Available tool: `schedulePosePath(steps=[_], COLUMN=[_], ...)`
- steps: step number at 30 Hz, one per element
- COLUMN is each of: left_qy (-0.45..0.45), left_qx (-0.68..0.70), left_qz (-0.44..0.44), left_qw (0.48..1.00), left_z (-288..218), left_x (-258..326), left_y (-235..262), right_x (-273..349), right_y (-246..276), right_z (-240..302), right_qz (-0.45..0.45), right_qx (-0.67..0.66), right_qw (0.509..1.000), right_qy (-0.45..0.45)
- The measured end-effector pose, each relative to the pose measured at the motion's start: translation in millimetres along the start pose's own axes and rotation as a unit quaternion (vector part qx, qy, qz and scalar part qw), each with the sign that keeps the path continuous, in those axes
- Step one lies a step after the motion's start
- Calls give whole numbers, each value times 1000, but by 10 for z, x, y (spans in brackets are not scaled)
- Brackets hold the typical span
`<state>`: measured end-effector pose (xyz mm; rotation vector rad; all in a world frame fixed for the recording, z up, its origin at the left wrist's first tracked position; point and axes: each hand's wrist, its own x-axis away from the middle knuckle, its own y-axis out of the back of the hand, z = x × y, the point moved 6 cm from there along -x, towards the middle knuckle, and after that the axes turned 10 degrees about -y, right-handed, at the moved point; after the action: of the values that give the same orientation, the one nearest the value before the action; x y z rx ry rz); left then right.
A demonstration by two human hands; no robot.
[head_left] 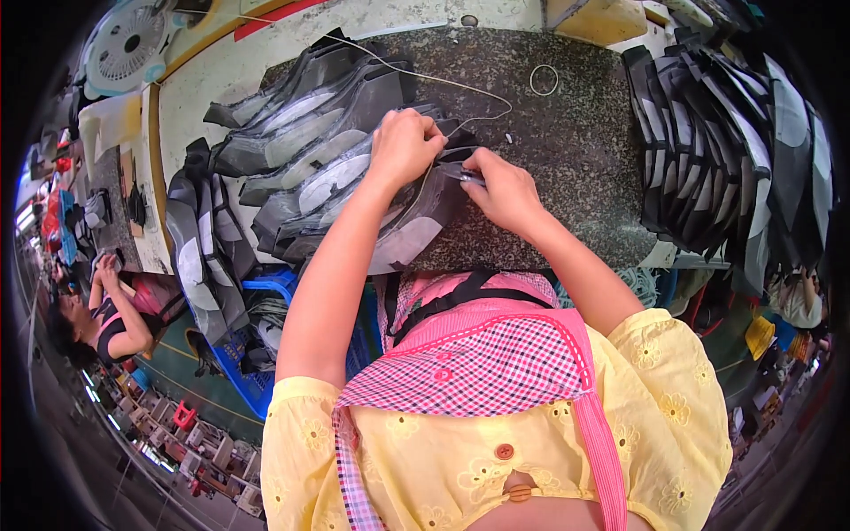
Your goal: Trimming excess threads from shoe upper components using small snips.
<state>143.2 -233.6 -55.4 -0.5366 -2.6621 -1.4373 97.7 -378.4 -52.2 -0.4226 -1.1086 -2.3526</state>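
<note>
Fingers [423, 133] of the left hand [403, 146] curled shut, pinching the dark piece [425, 208] and, as far as I can tell, the thin white cord [478, 91] where it meets the piece. Right hand [505, 188] fingers clamped on a small metal tool [465, 175], tip pointing toward the left hand; looks like snips or tweezers, too small to be sure.

Doing it well, my judgement: keep the left pinch close to the tool tip so the piece stays flat and taut; work only at the spot pinched; keep the cord clear of the tip unless it is the thing being cut; hold both wrists low on the counter [575, 150] for steadiness.

Piece: dark grey to black, flat, flexible sheet with a pale grey curved patch. Lies near the middle of the counter toward its front edge, topmost of a fanned stack [310, 150] of like pieces spreading toward the left edge and hanging over it. Cord runs from the hands up toward the back edge in a loop.

Second stack [735, 150] of like pieces at the right edge. Small ring [544, 80] near the back edge. Blue crate [266, 292] below the left front corner. White fan [128, 44] beyond the back left corner. Another person [106, 319] works well apart on the left.
</note>
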Motion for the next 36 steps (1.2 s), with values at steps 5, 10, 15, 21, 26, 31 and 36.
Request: schedulePosePath(steps=[5, 10, 15, 21, 26, 31, 36], left_qy=[23, -14, 72, 82, 121, 109, 19], left_qx=[39, 71, 315, 455, 412, 359, 74], left_qz=[28, -49, -120, -69, -5, -59, -237], left_qw=[999, 996, 939, 884, 903, 925, 969], left_z=[50, 48, -73, -429, -522, -678, -198], left_x=[19, 74, 447, 1046, 1207, 1404, 1865], left_y=[-47, 58, 194, 211, 37, 340, 440], right_x=[-73, -135, -250, -79, 151, 325, 168], right_y=[-23, -2, 522, 258, 539, 208, 326], right_z=[16, -55, -386, 358, 636, 756, 225], right_qz=[-10, -29, -69, 296, 43, 267, 118], right_qx=[-21, -9, -347, -219, -244, -158, -235], right_qw=[998, 996, 935, 917, 916, 930, 962], right_qy=[-50, -89, 34, 153, 317, 197, 70])
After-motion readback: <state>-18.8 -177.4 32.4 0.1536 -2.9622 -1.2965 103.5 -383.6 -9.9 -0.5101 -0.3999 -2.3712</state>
